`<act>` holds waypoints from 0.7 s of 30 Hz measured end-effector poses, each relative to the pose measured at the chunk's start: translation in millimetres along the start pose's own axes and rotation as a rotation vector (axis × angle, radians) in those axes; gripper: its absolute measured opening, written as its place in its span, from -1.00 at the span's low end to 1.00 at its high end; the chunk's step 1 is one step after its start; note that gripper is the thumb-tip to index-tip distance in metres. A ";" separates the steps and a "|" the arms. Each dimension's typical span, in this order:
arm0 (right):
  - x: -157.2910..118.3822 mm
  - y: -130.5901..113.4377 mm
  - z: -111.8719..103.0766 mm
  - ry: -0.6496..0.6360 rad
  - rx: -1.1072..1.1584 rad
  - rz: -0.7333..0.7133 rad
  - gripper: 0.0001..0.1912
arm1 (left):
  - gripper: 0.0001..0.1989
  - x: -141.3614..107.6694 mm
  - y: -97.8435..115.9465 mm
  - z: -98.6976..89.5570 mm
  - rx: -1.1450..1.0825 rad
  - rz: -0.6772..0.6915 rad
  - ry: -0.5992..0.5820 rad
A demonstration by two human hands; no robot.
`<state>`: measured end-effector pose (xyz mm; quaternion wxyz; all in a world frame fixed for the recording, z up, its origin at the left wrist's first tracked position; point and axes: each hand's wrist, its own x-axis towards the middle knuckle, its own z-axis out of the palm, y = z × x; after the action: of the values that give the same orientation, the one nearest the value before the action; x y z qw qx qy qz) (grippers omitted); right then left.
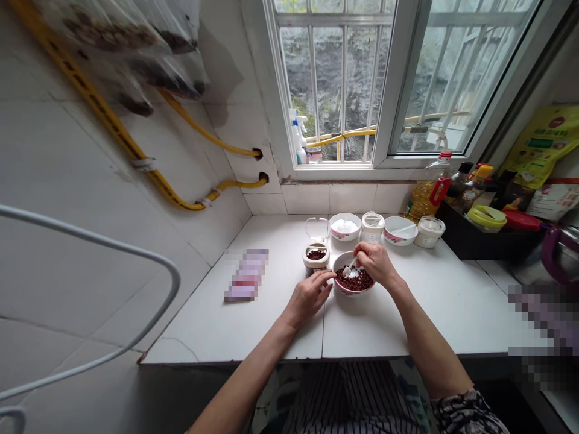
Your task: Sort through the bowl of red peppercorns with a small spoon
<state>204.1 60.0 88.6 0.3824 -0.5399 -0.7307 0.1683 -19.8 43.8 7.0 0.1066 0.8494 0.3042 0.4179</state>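
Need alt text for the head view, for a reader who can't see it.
A person's right hand grips a white spoon in a bowl of dark red bean-like pieces; the left hand is at its rim. Beside it stands an open jar, with more bowls and jars behind, on a counter below a barred window.

The left hand (310, 296) and right hand (374, 263) are bare; nearer than both shows dark, pale-striped clothing (344, 398), and behind the right, a black-and-white patterned sleeve (468, 413).
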 end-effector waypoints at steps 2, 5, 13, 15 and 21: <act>0.0 0.0 0.5 -0.001 0.049 0.028 -0.78 | -0.72 -0.1 -0.2 0.0 -0.001 0.000 -0.003; 0.2 0.6 0.8 -0.003 0.110 0.072 -0.78 | -0.71 -0.1 -0.2 -0.2 0.000 -0.003 -0.005; -1.0 -1.2 8.1 -0.046 0.093 0.076 -0.79 | -0.72 0.4 0.2 -0.5 -0.002 0.008 0.000; -0.8 -1.3 10.1 -0.064 0.122 0.087 -0.80 | -0.72 0.3 0.2 -0.4 -0.003 0.009 0.002; 2.9 1.6 7.7 -0.024 0.339 0.245 -0.82 | -0.71 0.3 0.3 -0.1 -0.006 0.017 0.008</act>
<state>199.1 64.5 83.6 0.4356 -0.5507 -0.6254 0.3404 -19.6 43.7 7.3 0.1045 0.8498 0.2962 0.4233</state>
